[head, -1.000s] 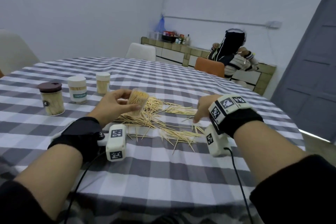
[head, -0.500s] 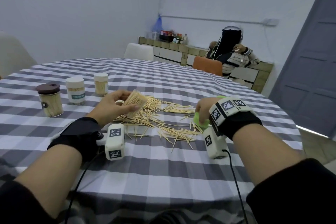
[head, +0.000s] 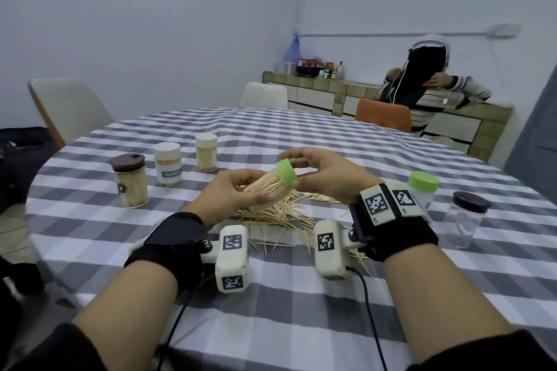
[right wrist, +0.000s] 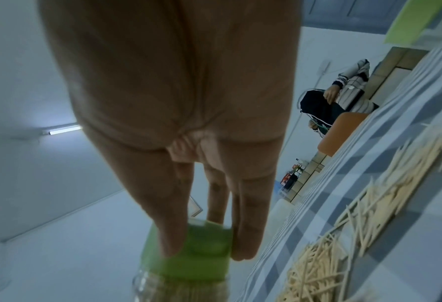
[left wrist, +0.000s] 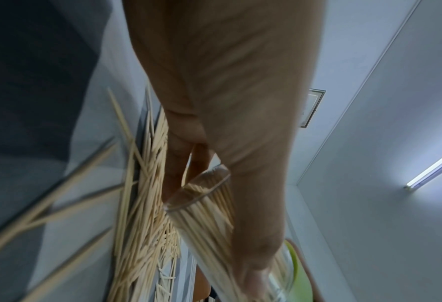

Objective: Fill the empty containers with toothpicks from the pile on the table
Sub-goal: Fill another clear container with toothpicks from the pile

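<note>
My left hand [head: 238,190] grips a clear jar [head: 265,187] packed with toothpicks, tilted over the toothpick pile [head: 280,214] on the checked table. In the left wrist view the jar [left wrist: 209,220] shows under my thumb, beside the pile [left wrist: 142,224]. My right hand [head: 319,172] pinches the green lid [head: 285,173] at the jar's mouth. The right wrist view shows fingers round the lid [right wrist: 196,251]. Two empty clear jars stand to the right, one green-lidded [head: 423,190], one dark-lidded [head: 465,217].
Three filled toothpick containers stand at the left: brown-lidded [head: 129,181], white-labelled [head: 167,164], and a taller one [head: 206,152]. Chairs [head: 382,114] ring the table's far edge. Another person [head: 434,90] sits at the back right by a counter.
My right hand picked up a green lid and brought it to the mouth of the filled jar. My left hand raised and tilted the jar. The head view swung right, showing two empty jars.
</note>
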